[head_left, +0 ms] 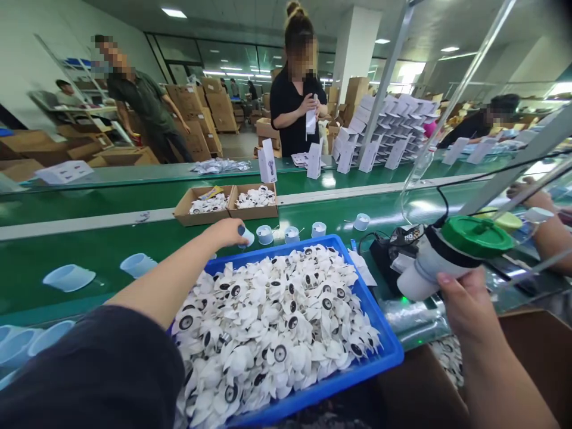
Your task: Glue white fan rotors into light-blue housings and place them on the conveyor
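My left hand (pixel 231 232) reaches over the far edge of the blue tray (pixel 375 369), its fingers closed on a small pale blue cup-shaped part (pixel 247 237) at the belt. Piled in that tray are many white fan blade wheels (pixel 281 322), some showing dark round hubs. On the right, my right hand (pixel 467 298) grips a white bottle (pixel 420 277) with a black band and a green lid (pixel 477 235); it is tilted. Several more pale blue cups, among them one cup (pixel 292 234), stand in a row beyond the tray.
Two cardboard trays (pixel 252 214) of small white parts lie on the green belt (pixel 313 205). Wider pale blue housings (pixel 69 277) are at the left. White boxes (pixel 388 131) are stacked across the line, where a person (pixel 292 113) stands. A metal post (pixel 386 77) rises at the right.
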`<action>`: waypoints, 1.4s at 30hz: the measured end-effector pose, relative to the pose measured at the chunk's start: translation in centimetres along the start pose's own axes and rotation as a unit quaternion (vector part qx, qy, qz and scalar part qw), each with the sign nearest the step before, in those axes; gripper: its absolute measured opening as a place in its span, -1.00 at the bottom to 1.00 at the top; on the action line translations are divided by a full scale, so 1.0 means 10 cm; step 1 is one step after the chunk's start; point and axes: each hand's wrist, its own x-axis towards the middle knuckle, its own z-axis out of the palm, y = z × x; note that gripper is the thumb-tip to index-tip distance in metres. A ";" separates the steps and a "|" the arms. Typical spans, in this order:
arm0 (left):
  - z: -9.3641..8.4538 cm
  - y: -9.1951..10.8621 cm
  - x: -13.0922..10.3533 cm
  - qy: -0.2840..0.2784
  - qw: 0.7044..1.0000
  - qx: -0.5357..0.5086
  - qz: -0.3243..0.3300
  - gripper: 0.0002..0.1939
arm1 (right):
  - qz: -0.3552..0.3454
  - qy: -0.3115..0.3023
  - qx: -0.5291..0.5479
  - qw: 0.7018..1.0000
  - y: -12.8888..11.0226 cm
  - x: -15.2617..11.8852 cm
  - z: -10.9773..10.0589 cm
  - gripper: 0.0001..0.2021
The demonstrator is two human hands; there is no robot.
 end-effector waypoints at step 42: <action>0.11 0.78 -2.25 -0.105 0.968 -0.222 0.055 -0.07 | 0.134 -0.065 0.375 0.915 -1.43 0.53 0.51 -0.32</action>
